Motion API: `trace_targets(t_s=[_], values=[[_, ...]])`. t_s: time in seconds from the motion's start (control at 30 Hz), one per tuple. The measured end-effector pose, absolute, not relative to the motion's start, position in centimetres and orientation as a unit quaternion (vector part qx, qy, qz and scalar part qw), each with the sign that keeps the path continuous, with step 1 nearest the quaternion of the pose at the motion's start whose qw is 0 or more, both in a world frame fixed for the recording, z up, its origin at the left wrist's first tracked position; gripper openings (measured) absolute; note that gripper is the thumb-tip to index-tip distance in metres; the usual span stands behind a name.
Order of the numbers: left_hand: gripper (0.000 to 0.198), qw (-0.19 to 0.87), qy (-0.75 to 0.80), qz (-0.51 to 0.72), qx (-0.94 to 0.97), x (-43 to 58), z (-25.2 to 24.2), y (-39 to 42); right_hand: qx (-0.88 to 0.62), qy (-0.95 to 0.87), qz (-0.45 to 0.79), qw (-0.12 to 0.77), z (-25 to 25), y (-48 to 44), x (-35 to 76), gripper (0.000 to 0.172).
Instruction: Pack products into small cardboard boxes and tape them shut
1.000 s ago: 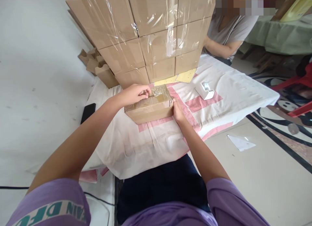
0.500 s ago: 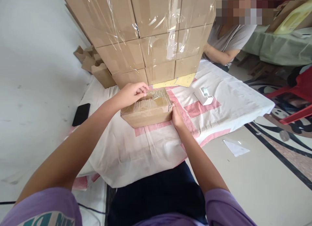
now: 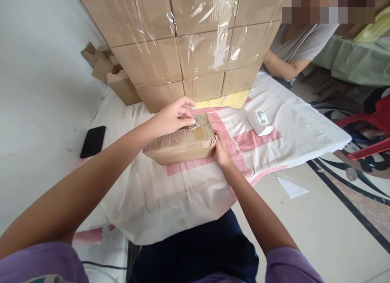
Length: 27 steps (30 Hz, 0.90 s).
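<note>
A small cardboard box point(image 3: 183, 149) with clear, wrinkled tape along its top lies on the cloth-covered table. My left hand point(image 3: 176, 115) is over the top of the box, thumb and fingertips close together at the tape; whether a bit of tape is pinched there is too small to tell. At the right end of the box, my right hand point(image 3: 222, 150) grips the corner, its thumb side near the top edge and the other fingers partly hidden behind the box.
Behind stands a tall stack of film-wrapped boxes point(image 3: 204, 51). Open cartons point(image 3: 122, 85) and a black phone point(image 3: 93, 142) are at left. A white tape dispenser point(image 3: 260, 123) lies right. Yellow sheets point(image 3: 236, 100) lie by the stack. A person point(image 3: 292, 51) sits beyond the table.
My left hand has moved a little to the right along the taped top, its fingers lifted more. My right hand stays at the box's right end. The camera view has shifted slightly.
</note>
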<state>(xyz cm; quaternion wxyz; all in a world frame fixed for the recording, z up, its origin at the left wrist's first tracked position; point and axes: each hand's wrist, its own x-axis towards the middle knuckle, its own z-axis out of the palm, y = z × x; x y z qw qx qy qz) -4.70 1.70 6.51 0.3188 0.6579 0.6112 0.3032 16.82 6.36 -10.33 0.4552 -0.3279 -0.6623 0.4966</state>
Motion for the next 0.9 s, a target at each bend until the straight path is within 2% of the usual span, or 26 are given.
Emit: trace_targets(t_s=[0.27, 0.57, 0.63, 0.7, 0.8, 0.87, 0.9], values=[[0.043, 0.343, 0.635, 0.293, 0.628, -3.6, 7.2, 2.1, -0.316, -0.664, 0.508, 0.449, -10.0, 6.2, 16.9, 0.057], [0.043, 0.346, 0.62, 0.29, 0.642, -3.2, 5.1, 2.1, -0.307, -0.648, 0.515, 0.47, -10.6, 6.3, 16.5, 0.056], [0.04, 0.299, 0.633, 0.279, 0.658, -2.9, 4.9, 1.8, -0.305, -0.646, 0.517, 0.472, -10.6, 6.3, 16.5, 0.057], [0.043, 0.193, 0.659, 0.269, 0.675, -2.7, 4.8, 1.5, -0.305, -0.645, 0.519, 0.47, -10.5, 6.3, 16.5, 0.056], [0.066, 0.038, 0.709, 0.241, 0.661, -2.7, 4.4, 1.4, -0.306, -0.648, 0.52, 0.466, -10.5, 6.5, 16.6, 0.054], [0.081, 0.014, 0.727, 0.226, 0.649, -3.0, 4.1, 1.6, -0.309, -0.649, 0.517, 0.465, -10.5, 6.6, 16.5, 0.055], [0.082, 0.02, 0.727, 0.224, 0.648, -3.2, 3.8, 1.7, -0.312, -0.647, 0.517, 0.467, -10.5, 6.6, 16.5, 0.057]])
